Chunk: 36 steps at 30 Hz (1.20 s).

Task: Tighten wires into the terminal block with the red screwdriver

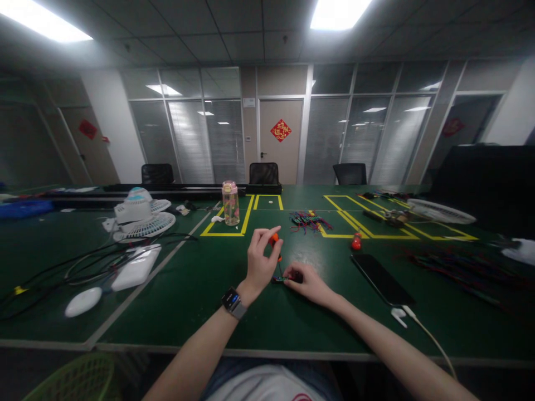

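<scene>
Both hands [261,259] [309,283] inside table edge [271,354]

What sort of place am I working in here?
Probably an office doubling as a workshop: a green table marked with yellow tape, a pile of coloured wires, and black chairs before glass partitions.

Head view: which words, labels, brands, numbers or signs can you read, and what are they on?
Nothing reads clearly enough to quote.
Middle door sign: gold Chinese characters on red, too blurred to quote surely.
Left red sign: too blurred.
Right red sign: too blurred.
Watch: screen lit, marks too small.
Shirt: red print, cut off by the picture's edge.
</scene>
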Each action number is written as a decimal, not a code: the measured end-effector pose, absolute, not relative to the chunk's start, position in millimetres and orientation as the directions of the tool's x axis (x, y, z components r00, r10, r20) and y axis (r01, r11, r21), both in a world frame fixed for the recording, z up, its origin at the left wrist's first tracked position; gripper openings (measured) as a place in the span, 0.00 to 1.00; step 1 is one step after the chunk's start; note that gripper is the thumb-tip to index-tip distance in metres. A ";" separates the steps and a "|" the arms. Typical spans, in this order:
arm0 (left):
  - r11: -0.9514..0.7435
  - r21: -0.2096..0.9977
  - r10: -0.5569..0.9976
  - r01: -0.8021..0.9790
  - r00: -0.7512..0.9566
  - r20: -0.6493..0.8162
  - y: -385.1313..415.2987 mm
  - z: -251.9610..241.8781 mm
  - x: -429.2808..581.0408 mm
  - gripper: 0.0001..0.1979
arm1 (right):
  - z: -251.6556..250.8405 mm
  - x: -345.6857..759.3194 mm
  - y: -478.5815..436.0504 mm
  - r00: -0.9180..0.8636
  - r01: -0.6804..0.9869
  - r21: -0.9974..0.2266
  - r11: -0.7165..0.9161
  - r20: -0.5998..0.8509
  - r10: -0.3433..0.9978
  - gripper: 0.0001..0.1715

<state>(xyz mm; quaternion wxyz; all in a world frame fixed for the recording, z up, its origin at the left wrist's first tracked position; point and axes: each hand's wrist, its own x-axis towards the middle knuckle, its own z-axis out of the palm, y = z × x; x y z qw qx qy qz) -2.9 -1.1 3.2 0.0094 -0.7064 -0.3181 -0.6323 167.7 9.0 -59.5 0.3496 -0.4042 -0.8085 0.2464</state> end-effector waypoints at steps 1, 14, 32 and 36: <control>-0.793 0.387 0.437 0.470 -0.005 0.900 -1.1 3.4 -2.7 0.13 | -59.4 167.8 9.0 -0.429 0.481 -0.680 0.553 0.367 0.825 0.05; -0.794 0.392 0.444 0.466 0.003 0.896 -3.4 5.3 -3.1 0.13 | -61.6 168.8 10.4 -0.439 0.467 -0.674 0.572 0.385 0.812 0.05; -0.809 0.411 0.473 0.420 0.049 0.880 -3.3 4.6 -3.5 0.18 | -58.6 167.6 8.0 -0.435 0.476 -0.672 0.567 0.380 0.816 0.05; -0.802 0.405 0.457 0.440 0.014 0.889 -2.3 3.0 -3.4 0.16 | -60.6 167.7 9.0 -0.433 0.471 -0.668 0.577 0.394 0.810 0.04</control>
